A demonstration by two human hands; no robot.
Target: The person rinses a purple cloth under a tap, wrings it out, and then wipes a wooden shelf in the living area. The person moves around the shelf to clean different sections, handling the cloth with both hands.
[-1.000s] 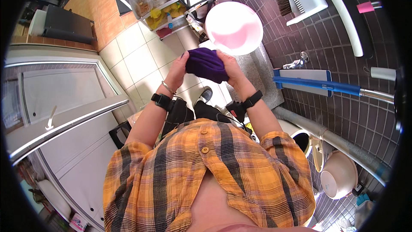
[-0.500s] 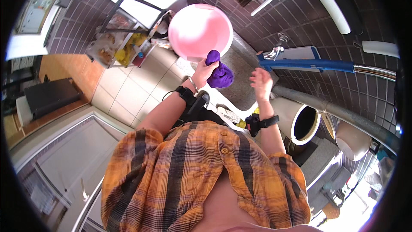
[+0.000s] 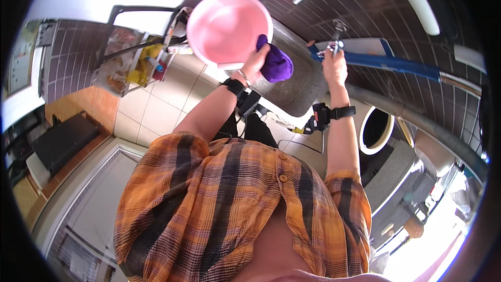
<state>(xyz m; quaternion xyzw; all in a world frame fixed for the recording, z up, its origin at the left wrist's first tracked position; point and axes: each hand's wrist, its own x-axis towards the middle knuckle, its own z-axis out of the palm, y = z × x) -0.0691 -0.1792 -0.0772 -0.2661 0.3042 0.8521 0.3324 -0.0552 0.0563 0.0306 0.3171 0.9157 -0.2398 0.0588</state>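
Dark tiled wall (image 3: 308,18), purple cloth (image 3: 277,66), bunched

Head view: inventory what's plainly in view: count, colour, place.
Cloth: one, purple, over sink
Basin: one, pink, upper left of sink
Sink: one, grey, centre
Faucet: one, silver, upper right
Pole tool: one, blue and silver, right
Wall tiles: many, dark, upper right
Round vessel: one, cream, right
Bags: several, clear and yellow, upper left
Box: one, black, left
Floor tiles: many, pale and orange, left
Door: one, pale grey, lower left
Left hand: one, bare, holding cloth
Right hand: one, bare, at faucet
Wrist straps: two, black, forearms
Shirt: one, orange plaid, lower centre
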